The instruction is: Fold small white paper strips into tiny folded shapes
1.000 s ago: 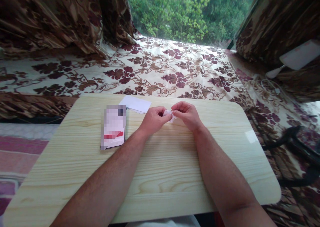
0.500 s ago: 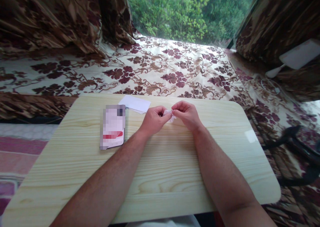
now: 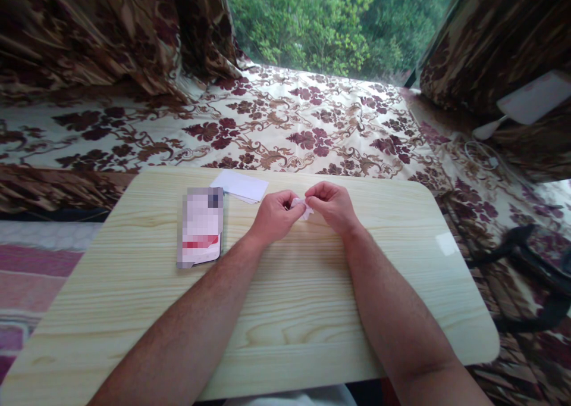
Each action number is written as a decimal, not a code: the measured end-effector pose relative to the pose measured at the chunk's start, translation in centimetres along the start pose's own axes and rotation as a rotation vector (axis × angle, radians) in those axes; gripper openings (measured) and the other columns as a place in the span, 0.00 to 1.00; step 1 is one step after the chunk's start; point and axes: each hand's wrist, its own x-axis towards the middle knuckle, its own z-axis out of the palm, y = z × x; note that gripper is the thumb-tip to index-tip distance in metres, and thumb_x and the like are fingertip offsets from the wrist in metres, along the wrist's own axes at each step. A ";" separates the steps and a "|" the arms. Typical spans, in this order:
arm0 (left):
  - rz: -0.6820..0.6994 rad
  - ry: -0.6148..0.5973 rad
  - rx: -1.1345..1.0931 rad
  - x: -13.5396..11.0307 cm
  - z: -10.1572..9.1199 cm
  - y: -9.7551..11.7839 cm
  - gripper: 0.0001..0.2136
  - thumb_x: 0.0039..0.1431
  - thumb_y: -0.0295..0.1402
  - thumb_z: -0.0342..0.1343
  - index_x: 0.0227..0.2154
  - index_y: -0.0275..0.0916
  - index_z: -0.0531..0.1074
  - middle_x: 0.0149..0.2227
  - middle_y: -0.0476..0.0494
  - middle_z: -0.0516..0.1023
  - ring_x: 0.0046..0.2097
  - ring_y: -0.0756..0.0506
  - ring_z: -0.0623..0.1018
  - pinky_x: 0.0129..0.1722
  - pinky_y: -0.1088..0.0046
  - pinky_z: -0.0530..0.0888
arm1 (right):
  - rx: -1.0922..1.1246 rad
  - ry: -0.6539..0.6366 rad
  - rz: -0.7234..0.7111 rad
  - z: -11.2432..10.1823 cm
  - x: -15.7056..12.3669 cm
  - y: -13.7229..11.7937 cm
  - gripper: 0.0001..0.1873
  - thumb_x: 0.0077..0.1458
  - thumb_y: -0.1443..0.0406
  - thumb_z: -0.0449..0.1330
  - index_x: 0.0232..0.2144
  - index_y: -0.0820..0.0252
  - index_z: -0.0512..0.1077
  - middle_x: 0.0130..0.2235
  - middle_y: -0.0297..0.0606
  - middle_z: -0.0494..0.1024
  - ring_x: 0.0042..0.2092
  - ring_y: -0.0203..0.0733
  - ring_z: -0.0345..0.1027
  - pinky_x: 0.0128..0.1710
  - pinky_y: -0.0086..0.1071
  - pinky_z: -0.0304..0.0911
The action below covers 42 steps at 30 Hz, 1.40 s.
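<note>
A small piece of crumpled or folded white paper (image 3: 307,213) is held above the far half of the table, between my two hands. My left hand (image 3: 277,215) pinches it between thumb and fingers. From the other side my right hand (image 3: 331,206) is closed on the paper's upper right, its thumb and fingertips pressed together. Part of the paper is hidden behind the fingers, so its exact shape cannot be made out.
A phone (image 3: 200,227), partly pixelated, lies left of my left forearm on the wood-patterned table (image 3: 303,340). White paper sheets (image 3: 241,186) rest near the far edge. Beyond it spreads a floral cloth (image 3: 307,138). A lamp-like white object (image 3: 530,99) stands at right.
My right fingertips have shifted very slightly against the white paper. Both hands keep almost the same place, and the phone and sheets lie as before.
</note>
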 end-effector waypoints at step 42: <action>0.038 0.061 -0.062 0.2 0.1 -0.4 0.13 0.55 0.39 0.60 0.22 0.37 0.67 0.21 0.54 0.64 0.24 0.54 0.61 0.23 0.76 0.59 | -0.009 -0.008 -0.072 0.5 0.2 0.2 0.17 0.45 0.64 0.66 0.39 0.56 0.68 0.27 0.28 0.71 0.26 0.33 0.63 0.25 0.29 0.59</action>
